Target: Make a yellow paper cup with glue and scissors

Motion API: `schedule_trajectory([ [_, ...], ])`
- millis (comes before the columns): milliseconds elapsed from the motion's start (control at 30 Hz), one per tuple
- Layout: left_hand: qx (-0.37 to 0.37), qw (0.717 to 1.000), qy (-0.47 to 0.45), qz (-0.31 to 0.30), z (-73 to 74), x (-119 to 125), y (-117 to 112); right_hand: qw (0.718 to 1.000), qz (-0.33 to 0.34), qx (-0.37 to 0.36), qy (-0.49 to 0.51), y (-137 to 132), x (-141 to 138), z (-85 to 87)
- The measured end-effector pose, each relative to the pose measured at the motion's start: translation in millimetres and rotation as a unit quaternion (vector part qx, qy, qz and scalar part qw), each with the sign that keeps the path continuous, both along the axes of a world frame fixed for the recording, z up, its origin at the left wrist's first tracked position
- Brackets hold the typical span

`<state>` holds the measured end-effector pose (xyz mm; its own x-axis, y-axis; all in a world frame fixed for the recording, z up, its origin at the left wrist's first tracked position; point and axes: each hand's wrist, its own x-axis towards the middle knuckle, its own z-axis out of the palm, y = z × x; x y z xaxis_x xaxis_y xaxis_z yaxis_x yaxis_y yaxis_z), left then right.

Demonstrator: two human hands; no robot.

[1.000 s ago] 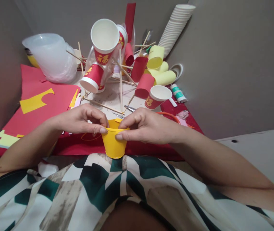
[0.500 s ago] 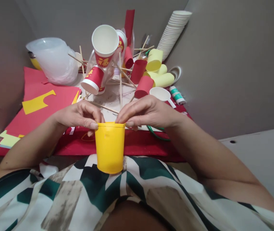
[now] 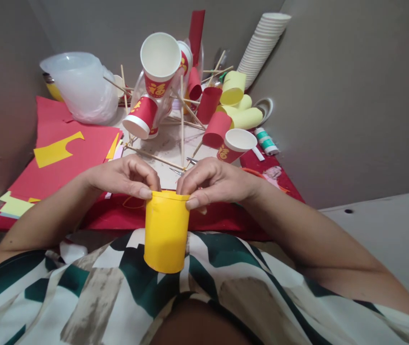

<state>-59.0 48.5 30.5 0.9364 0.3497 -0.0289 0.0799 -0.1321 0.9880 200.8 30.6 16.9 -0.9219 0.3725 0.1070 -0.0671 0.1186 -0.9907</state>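
Observation:
Both my hands hold a yellow paper cup (image 3: 164, 235) upright over my lap, just in front of the table edge. My left hand (image 3: 123, 176) pinches the left side of the cup's rim with thumb and fingers closed. Gripping the right side of the rim, my right hand (image 3: 213, 181) has its thumb on the outside and its fingertips curled over the top edge. The cup's inside is hidden from view.
Red paper sheets (image 3: 64, 158) with a yellow cut-out (image 3: 55, 151) lie at left. Behind stand red printed cups (image 3: 159, 60) on wooden sticks (image 3: 182, 120), red and pale yellow paper rolls (image 3: 231, 88), a white cup stack (image 3: 262, 45), a clear plastic bag (image 3: 80, 86) and a green-white tube (image 3: 266, 140).
The yellow cup went from tilted toward me, showing little of its side, to hanging upright at full length. Both hands kept their pinch on the rim and shifted slightly.

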Motion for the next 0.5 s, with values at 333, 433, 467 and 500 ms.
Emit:
schedule_trajectory([
  [333, 0.003, 1.000, -0.031, 0.004, 1.1, -1, 1, 0.993, -0.062, 0.042, 0.095, 11, 0, -0.8],
  [433, -0.013, 1.000, -0.024, -0.011, -0.2, 1, -1, 0.993, -0.032, 0.035, 0.104, 12, -3, -3.4],
  [467, -0.018, 1.000, -0.022, -0.013, -0.3, 1, -1, 0.995, -0.024, 0.021, 0.099, 11, -4, -3.8],
  [500, -0.024, 0.999, -0.018, -0.013, -0.2, 2, -2, 0.996, -0.019, 0.004, 0.092, 10, -5, -3.8],
])
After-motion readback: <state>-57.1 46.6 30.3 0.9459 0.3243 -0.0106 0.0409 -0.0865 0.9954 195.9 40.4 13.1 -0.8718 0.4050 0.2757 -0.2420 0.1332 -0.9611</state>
